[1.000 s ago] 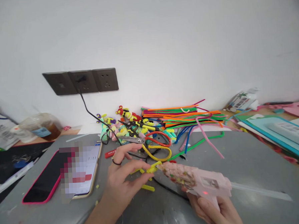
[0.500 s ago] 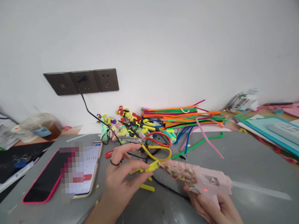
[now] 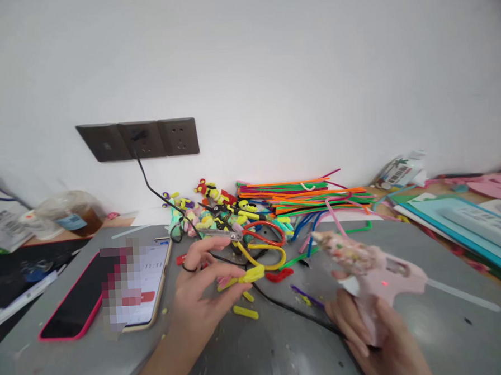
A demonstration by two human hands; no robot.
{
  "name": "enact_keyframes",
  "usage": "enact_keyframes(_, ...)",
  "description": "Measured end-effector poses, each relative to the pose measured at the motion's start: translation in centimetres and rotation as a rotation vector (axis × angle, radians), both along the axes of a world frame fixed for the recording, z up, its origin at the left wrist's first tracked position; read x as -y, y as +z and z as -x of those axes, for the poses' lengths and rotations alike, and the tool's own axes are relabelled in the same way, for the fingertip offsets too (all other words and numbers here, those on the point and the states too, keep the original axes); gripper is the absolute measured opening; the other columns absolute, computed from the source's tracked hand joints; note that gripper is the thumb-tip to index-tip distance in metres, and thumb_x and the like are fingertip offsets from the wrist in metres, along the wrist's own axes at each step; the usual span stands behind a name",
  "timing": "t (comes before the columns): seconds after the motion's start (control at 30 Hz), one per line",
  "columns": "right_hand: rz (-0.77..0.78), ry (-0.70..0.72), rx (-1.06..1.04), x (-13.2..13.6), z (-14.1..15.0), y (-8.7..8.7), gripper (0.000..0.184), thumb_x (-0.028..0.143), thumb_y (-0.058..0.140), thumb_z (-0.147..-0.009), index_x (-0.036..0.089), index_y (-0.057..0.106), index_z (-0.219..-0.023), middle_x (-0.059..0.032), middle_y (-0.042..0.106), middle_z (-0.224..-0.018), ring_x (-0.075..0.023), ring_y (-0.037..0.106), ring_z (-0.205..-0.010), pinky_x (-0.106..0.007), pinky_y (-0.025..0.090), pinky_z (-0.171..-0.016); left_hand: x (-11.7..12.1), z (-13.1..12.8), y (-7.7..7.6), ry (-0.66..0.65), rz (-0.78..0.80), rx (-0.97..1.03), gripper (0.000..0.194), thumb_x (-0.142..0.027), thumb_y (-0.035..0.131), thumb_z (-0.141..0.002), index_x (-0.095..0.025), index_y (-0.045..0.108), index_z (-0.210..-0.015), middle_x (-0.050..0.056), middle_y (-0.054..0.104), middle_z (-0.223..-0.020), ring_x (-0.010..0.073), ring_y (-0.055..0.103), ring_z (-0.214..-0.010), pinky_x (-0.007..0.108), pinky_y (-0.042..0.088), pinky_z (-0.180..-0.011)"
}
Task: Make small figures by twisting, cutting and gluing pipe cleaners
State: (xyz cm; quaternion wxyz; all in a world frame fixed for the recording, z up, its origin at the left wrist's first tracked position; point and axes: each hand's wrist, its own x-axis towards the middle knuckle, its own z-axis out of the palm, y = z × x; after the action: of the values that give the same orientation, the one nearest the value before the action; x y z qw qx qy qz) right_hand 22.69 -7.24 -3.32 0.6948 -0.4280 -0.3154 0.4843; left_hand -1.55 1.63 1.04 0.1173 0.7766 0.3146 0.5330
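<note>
Between thumb and index finger, my left hand (image 3: 205, 290) pinches a small yellow fuzzy piece, bent from pipe cleaner (image 3: 253, 274). My right hand (image 3: 375, 326) grips the handle of a pink glue gun (image 3: 381, 270), its nozzle pointing up and left, apart from the yellow piece. A clear glue stick (image 3: 464, 295) sticks out of the gun's back, and a small red light glows on its side. Short yellow pipe cleaner bits (image 3: 246, 312) lie below my left fingertips. Just beyond are scissors (image 3: 265, 256) with red and yellow handles. A red fuzzy piece (image 3: 279, 275) rests near them.
Two phones (image 3: 77, 297) lie at the left. Small pipe cleaner figures (image 3: 217, 197) and a bundle of coloured pipe cleaners (image 3: 318, 198) are by the wall. A black cord (image 3: 288, 307) crosses the grey mat. Blue and green folders (image 3: 466, 226) sit at the right.
My right hand has drawn the glue gun back to the right, and its nozzle has left the yellow piece and tipped upward. My left hand has stayed nearly in place, still pinching.
</note>
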Motion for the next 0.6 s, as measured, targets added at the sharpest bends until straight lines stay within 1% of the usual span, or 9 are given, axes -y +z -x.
enact_keyframes(0.07,-0.016,-0.085,-0.21,-0.2,-0.2,0.8,0.035,0.054,0.066,-0.087,0.021,0.062,-0.075,0.0098,0.031,-0.048,-0.0065,0.019,-0.038,-0.023,0.034,-0.042,-0.1,0.0,0.0,0.008,0.031,0.007,0.004,-0.026,0.075,-0.086,-0.023,0.073,-0.084,0.007,0.061,-0.12,0.0193,0.063,-0.101,0.03,0.054,-0.078)
enact_keyframes(0.1,-0.019,-0.117,-0.287,-0.2,-0.4,1.1,0.038,0.051,0.068,-0.085,0.02,0.055,-0.065,0.009,0.031,-0.05,-0.007,0.021,-0.039,-0.022,0.033,-0.04,-0.1,0.1,0.0,0.011,0.042,0.012,0.004,-0.026,0.075,-0.086,-0.023,0.073,-0.084,0.007,0.061,-0.119,0.0193,0.063,-0.101,0.03,0.054,-0.079)
enact_keyframes(0.17,-0.015,-0.182,-0.397,-0.3,-0.8,1.3,0.043,0.042,0.073,-0.082,0.02,0.044,-0.059,0.0078,0.034,-0.054,-0.0074,0.03,-0.042,-0.02,0.033,-0.038,-0.2,0.1,0.1,0.008,0.054,0.022,0.004,-0.026,0.075,-0.085,-0.023,0.074,-0.083,0.006,0.061,-0.118,0.0189,0.063,-0.1,0.029,0.054,-0.078)
enact_keyframes(0.2,-0.019,-0.226,-0.438,-0.3,-1.0,1.2,0.041,0.036,0.075,-0.081,0.02,0.043,-0.06,0.0077,0.036,-0.057,-0.0071,0.034,-0.044,-0.019,0.036,-0.039,-0.2,0.1,0.1,0.008,0.063,0.028,0.003,-0.025,0.076,-0.085,-0.023,0.074,-0.083,0.006,0.061,-0.117,0.0188,0.063,-0.1,0.029,0.054,-0.079)
enact_keyframes(0.3,-0.043,-0.318,-0.527,-0.5,-1.8,0.6,0.028,0.021,0.077,-0.077,0.019,0.05,-0.071,0.0088,0.04,-0.064,-0.0047,0.041,-0.048,-0.015,0.043,-0.044,-0.3,0.1,0.2,0.012,0.087,0.052,0.003,-0.023,0.077,-0.084,-0.023,0.074,-0.082,0.006,0.062,-0.117,0.0187,0.063,-0.1,0.029,0.055,-0.081)
enact_keyframes(0.37,-0.026,-0.284,-0.539,-0.6,-2.4,0.1,0.024,0.019,0.079,-0.073,0.019,0.056,-0.083,0.0087,0.044,-0.066,-0.0044,0.046,-0.051,-0.014,0.046,-0.047,-0.4,0.1,0.2,0.018,0.096,0.062,0.003,-0.023,0.077,-0.084,-0.024,0.074,-0.082,0.005,0.063,-0.116,0.019,0.063,-0.101,0.03,0.055,-0.083)
enact_keyframes(0.47,0.067,-0.25,-0.48,-0.3,-2.9,-0.1,0.039,0.025,0.083,-0.067,0.019,0.064,-0.101,0.0036,0.058,-0.076,-0.0081,0.057,-0.06,-0.018,0.055,-0.054,-0.6,0.0,0.2,0.022,0.1,0.073,0.004,-0.024,0.075,-0.085,-0.023,0.073,-0.081,0.005,0.065,-0.114,0.0187,0.064,-0.1,0.03,0.055,-0.085)
enact_keyframes(0.53,0.165,-0.307,-0.443,0.3,-3.0,0.0,0.048,0.029,0.084,-0.064,0.019,0.067,-0.108,-0.004,0.069,-0.092,-0.0133,0.066,-0.071,-0.022,0.061,-0.06,-0.6,0.0,0.1,0.022,0.107,0.079,0.006,-0.024,0.074,-0.085,-0.022,0.073,-0.08,0.005,0.066,-0.113,0.0185,0.064,-0.098,0.031,0.054,-0.087)
enact_keyframes(0.6,0.246,-0.341,-0.41,1.2,-3.1,0.0,0.048,0.031,0.082,-0.064,0.019,0.07,-0.109,-0.0108,0.072,-0.113,-0.0203,0.072,-0.09,-0.026,0.065,-0.067,-0.7,0.0,0.0,0.013,0.131,0.082,0.006,-0.024,0.075,-0.085,-0.022,0.073,-0.08,0.006,0.065,-0.113,0.0191,0.063,-0.099,0.033,0.054,-0.089)
